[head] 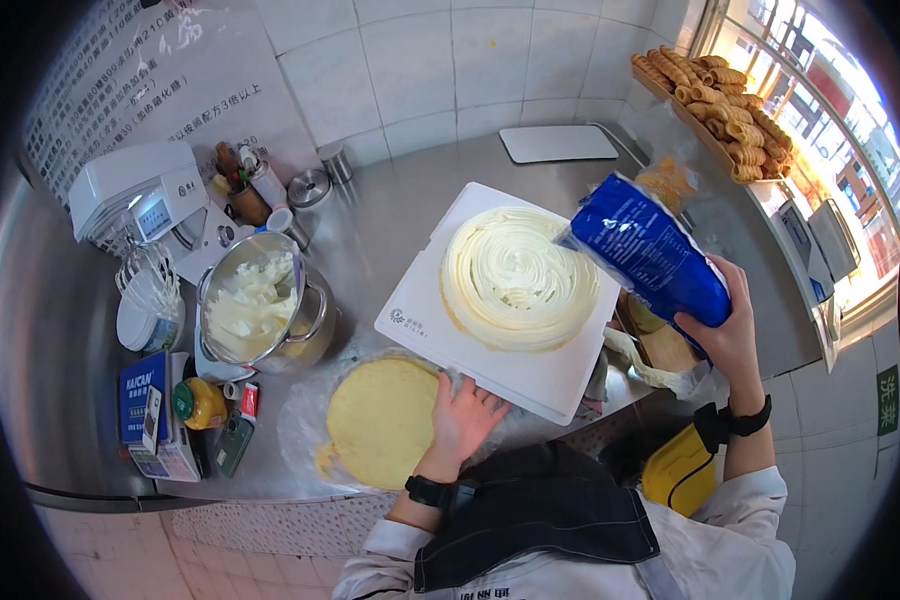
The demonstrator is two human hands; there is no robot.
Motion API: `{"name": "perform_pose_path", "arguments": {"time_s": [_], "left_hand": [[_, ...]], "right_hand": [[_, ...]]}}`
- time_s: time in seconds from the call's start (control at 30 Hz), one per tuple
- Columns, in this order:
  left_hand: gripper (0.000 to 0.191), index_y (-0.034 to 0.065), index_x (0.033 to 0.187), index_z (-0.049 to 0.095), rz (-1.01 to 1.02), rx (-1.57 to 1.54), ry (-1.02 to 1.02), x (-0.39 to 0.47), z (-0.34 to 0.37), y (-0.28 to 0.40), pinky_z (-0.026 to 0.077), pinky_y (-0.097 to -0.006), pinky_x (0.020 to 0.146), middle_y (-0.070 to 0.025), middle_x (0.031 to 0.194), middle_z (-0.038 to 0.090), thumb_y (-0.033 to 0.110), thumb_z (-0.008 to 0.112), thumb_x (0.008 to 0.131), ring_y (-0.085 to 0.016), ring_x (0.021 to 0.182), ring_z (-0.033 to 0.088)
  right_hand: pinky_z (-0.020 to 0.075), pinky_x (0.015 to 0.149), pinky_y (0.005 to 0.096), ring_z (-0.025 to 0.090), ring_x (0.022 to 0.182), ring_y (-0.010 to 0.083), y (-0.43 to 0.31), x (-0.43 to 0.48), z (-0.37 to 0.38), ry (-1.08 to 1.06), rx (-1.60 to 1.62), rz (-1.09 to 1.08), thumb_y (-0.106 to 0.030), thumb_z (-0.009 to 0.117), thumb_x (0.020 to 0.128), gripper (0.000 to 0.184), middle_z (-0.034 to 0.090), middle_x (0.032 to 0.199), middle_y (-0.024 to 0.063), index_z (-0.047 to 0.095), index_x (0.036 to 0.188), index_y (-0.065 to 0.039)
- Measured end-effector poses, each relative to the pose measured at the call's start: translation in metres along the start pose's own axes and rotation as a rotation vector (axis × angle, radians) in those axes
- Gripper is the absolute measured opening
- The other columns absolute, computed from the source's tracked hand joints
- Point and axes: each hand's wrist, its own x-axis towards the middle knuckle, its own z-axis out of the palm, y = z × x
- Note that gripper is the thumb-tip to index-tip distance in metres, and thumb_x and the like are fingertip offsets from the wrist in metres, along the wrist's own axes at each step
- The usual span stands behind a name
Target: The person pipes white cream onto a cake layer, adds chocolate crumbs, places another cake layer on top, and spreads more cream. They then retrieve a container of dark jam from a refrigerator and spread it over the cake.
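Note:
A round cake layer spread with swirled white cream (521,277) sits on a white square cake board (412,304). My right hand (720,322) grips a blue plastic bag (637,247), tilted so its far end reaches over the cake's right edge. My left hand (461,416) is at the board's near edge, fingers apart and apparently touching it; whether any fingertips go under the edge is unclear. Just left of that hand, a bare yellow sponge layer (379,420) lies on clear plastic film. The contents of the bag are hidden.
Left stand a steel mixer bowl (251,300) of whipped cream, a white stand mixer (139,191), a wire whisk (148,274), a jar (199,403) and a phone (234,445). Pastry rolls (727,112) fill a tray by the window. A white tablet-like panel (559,144) lies at the back.

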Motion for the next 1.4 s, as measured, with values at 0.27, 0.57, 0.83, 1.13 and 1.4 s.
{"name": "perform_pose_path", "arguments": {"time_s": [0.27,0.57,0.83,1.13,1.4], "left_hand": [[0.088,0.0071,0.148,0.023,-0.025,0.032,-0.014,0.002,-0.007,0.000,0.015,-0.0460,0.115,-0.0153,0.149,0.030,0.073,0.023,0.090,-0.029,0.138,0.026],[0.086,0.0066,0.146,0.029,0.073,0.001,-0.008,0.002,-0.020,0.010,0.020,-0.0445,0.113,-0.0144,0.147,0.035,0.072,0.024,0.090,-0.030,0.136,0.032],[0.090,0.0052,0.145,0.032,0.051,-0.123,-0.061,-0.001,-0.023,0.006,0.021,-0.0449,0.113,-0.0153,0.147,0.036,0.075,0.023,0.088,-0.031,0.136,0.032],[0.096,0.0006,0.145,0.028,0.150,-0.282,-0.155,0.002,-0.032,0.021,0.019,-0.0450,0.115,-0.0165,0.150,0.032,0.076,0.027,0.086,-0.031,0.139,0.029],[0.097,0.0039,0.148,0.023,0.030,-0.274,-0.154,-0.013,-0.035,0.000,0.013,-0.0581,0.114,-0.0168,0.152,0.028,0.078,0.023,0.085,-0.035,0.141,0.023]], "right_hand": [[0.0437,0.096,0.0374,0.055,0.109,0.0304,-0.003,0.027,-0.011,-0.133,-0.109,-0.126,-0.005,0.079,0.059,0.065,0.054,0.118,0.0126,0.057,0.119,-0.008],[0.0438,0.096,0.0373,0.054,0.110,0.0301,-0.006,0.044,-0.011,-0.157,-0.121,-0.157,-0.001,0.077,0.059,0.061,0.054,0.117,0.0129,0.058,0.117,-0.007],[0.0432,0.096,0.0373,0.055,0.109,0.0296,0.001,0.048,-0.006,-0.140,-0.124,-0.132,0.000,0.076,0.060,0.059,0.054,0.117,0.0127,0.058,0.116,-0.006],[0.0426,0.096,0.0364,0.055,0.109,0.0288,0.005,0.053,-0.008,-0.115,-0.131,-0.128,-0.001,0.076,0.060,0.057,0.055,0.116,0.0125,0.060,0.115,-0.006],[0.0427,0.096,0.0358,0.055,0.108,0.0280,0.006,0.062,-0.003,-0.108,-0.096,-0.096,-0.003,0.076,0.063,0.054,0.056,0.115,0.0122,0.060,0.115,-0.006]]}}
